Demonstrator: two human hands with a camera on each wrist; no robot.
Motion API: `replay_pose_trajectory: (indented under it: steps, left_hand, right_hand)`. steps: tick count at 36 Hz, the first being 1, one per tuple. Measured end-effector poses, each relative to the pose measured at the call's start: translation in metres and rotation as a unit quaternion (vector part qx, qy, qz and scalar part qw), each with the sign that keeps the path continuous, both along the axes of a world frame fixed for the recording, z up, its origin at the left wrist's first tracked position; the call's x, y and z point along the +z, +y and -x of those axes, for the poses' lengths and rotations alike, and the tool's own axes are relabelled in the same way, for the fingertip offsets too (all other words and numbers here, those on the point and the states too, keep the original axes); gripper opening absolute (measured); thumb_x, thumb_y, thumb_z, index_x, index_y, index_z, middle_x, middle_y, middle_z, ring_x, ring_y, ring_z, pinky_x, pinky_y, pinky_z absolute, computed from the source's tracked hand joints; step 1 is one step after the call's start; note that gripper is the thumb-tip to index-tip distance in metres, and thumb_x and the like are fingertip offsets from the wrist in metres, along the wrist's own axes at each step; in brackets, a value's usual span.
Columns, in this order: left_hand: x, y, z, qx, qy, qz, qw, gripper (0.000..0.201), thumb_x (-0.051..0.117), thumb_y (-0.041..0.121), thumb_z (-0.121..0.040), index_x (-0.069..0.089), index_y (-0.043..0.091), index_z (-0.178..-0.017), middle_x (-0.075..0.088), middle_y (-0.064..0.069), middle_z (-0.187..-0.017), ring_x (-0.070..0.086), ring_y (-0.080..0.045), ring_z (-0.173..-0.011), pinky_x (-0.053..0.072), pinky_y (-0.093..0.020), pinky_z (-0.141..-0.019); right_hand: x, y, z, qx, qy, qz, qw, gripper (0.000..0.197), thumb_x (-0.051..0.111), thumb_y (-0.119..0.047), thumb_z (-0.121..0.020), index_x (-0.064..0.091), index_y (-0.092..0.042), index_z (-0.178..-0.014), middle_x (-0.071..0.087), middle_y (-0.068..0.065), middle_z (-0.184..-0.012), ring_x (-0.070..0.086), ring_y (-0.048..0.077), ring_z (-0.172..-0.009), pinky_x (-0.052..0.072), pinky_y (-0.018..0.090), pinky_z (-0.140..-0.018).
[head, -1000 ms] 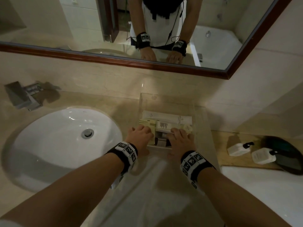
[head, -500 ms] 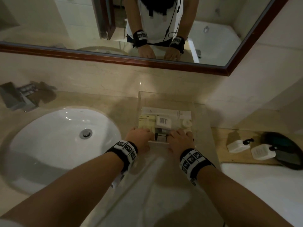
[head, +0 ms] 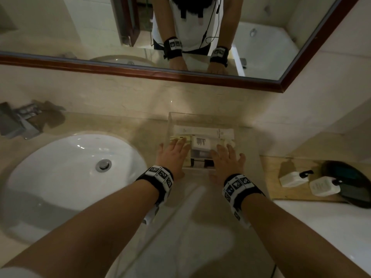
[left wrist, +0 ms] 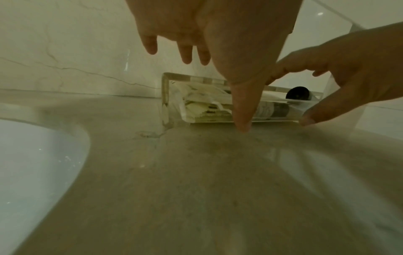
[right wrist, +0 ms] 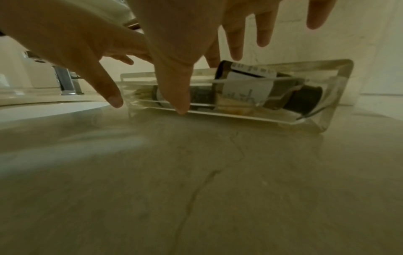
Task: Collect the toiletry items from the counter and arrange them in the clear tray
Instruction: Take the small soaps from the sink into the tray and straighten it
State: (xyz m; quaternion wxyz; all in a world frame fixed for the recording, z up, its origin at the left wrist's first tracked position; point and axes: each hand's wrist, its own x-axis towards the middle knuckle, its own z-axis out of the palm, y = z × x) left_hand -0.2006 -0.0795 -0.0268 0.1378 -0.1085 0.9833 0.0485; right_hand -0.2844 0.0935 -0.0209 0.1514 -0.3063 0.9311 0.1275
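The tray (head: 202, 120) sits by the counter's (head: 140, 125) back edge, its long side along that edge (items inside). Left hand (head: 172, 155) and right hand (head: 227, 159), curled earlier, now spread flat, grasping nothing.

Tray (head: 202, 117) right of sink (head: 66, 157), toiletries (head: 200, 144) inside.

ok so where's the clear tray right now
In the head view the clear tray sits on the counter against the back wall, just right of the sink, with both hands spread over its near edge.
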Motion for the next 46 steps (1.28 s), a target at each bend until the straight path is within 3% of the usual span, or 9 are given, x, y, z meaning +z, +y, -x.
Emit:
replay_pose_trajectory:
  steps: [6, 13, 19, 25, 30, 32, 36, 42, 46]
  left_hand:
    - [-0.001, -0.004, 0.003, -0.021, -0.013, 0.009, 1.000, 0.097, 0.070, 0.047, -0.079, 0.010, 0.029, -0.153, 0.010, 0.005, -0.162, 0.015, -0.022, -0.148, 0.017, -0.056, -0.115]
    - [0.007, -0.002, 0.006, -0.048, -0.021, 0.038, 0.998, 0.092, 0.067, 0.050, -0.079, 0.015, 0.027, -0.151, 0.015, -0.001, -0.161, 0.021, -0.030, -0.145, 0.022, -0.057, -0.113]
    - [0.008, -0.005, 0.007, -0.062, -0.015, 0.052, 0.997, 0.091, 0.068, 0.057, -0.074, 0.023, 0.031, -0.149, 0.020, 0.000, -0.160, 0.025, -0.029, -0.144, 0.023, -0.055, -0.111]
    - [0.007, -0.002, 0.007, -0.053, -0.006, 0.050, 0.997, 0.090, 0.071, 0.055, -0.072, 0.026, 0.032, -0.147, 0.024, 0.000, -0.157, 0.026, -0.030, -0.143, 0.026, -0.054, -0.110]
    - [0.006, 0.000, 0.004, -0.028, 0.002, 0.036, 0.999, 0.089, 0.074, 0.051, -0.071, 0.028, 0.031, -0.144, 0.024, 0.002, -0.156, 0.026, -0.026, -0.141, 0.026, -0.057, -0.108]
    - [0.006, 0.001, 0.001, -0.036, 0.015, 0.037, 0.999, 0.083, 0.073, 0.047, -0.072, 0.031, 0.032, -0.142, 0.028, 0.003, -0.151, 0.027, -0.023, -0.138, 0.028, -0.054, -0.106]
    - [0.002, 0.007, -0.006, -0.067, 0.027, 0.024, 0.997, 0.052, 0.061, 0.024, -0.080, 0.045, 0.033, -0.128, 0.042, 0.005, -0.131, 0.036, -0.020, -0.121, 0.030, -0.043, -0.098]
    - [0.002, 0.011, -0.005, -0.088, 0.018, 0.038, 0.995, 0.037, 0.051, 0.029, -0.089, 0.054, 0.030, -0.126, 0.054, 0.006, -0.124, 0.048, -0.020, -0.115, 0.033, -0.039, -0.093]
    - [0.003, 0.012, -0.003, -0.102, 0.014, 0.036, 0.994, 0.036, 0.049, 0.028, -0.092, 0.054, 0.027, -0.128, 0.054, 0.003, -0.127, 0.055, -0.021, -0.113, 0.036, -0.035, -0.093]
  right_hand:
    - [0.003, 0.002, 0.009, 0.027, -0.010, -0.009, 1.000, 0.081, 0.054, -0.055, -0.084, 0.013, -0.028, -0.148, 0.006, -0.003, -0.159, 0.001, 0.028, -0.147, 0.012, 0.062, -0.110]
    - [0.004, 0.003, 0.008, 0.052, 0.007, -0.010, 0.999, 0.079, 0.053, -0.057, -0.083, 0.019, -0.023, -0.146, 0.015, 0.001, -0.157, 0.014, 0.028, -0.143, 0.017, 0.057, -0.109]
    - [0.001, 0.002, 0.002, 0.098, 0.050, 0.022, 0.994, 0.067, 0.055, -0.053, -0.083, 0.035, -0.022, -0.139, 0.032, -0.001, -0.146, 0.026, 0.027, -0.136, 0.024, 0.054, -0.105]
    - [0.000, -0.001, 0.004, 0.112, 0.046, 0.024, 0.992, 0.066, 0.058, -0.050, -0.082, 0.039, -0.017, -0.136, 0.037, 0.003, -0.143, 0.038, 0.027, -0.129, 0.029, 0.051, -0.103]
    - [-0.001, 0.001, 0.001, 0.090, 0.034, 0.042, 0.994, 0.063, 0.060, -0.047, -0.080, 0.038, -0.022, -0.134, 0.036, 0.002, -0.140, 0.038, 0.027, -0.125, 0.035, 0.045, -0.095]
    - [-0.001, 0.003, 0.000, 0.087, 0.038, 0.049, 0.994, 0.061, 0.061, -0.047, -0.080, 0.039, -0.023, -0.132, 0.037, 0.003, -0.137, 0.040, 0.027, -0.122, 0.035, 0.043, -0.093]
    - [0.002, 0.011, 0.002, 0.089, 0.014, 0.042, 0.995, 0.053, 0.057, -0.043, -0.086, 0.042, -0.019, -0.130, 0.037, 0.006, -0.138, 0.040, 0.028, -0.123, 0.036, 0.043, -0.096]
    - [0.001, 0.022, -0.002, 0.086, -0.019, 0.060, 0.994, 0.040, 0.047, -0.028, -0.095, 0.043, -0.016, -0.132, 0.042, 0.007, -0.137, 0.052, 0.029, -0.113, 0.047, 0.038, -0.085]
    - [-0.001, 0.025, -0.002, 0.006, -0.050, 0.079, 0.996, 0.040, 0.044, -0.031, -0.095, 0.036, -0.014, -0.130, 0.046, 0.006, -0.131, 0.060, 0.028, -0.101, 0.050, 0.036, -0.074]
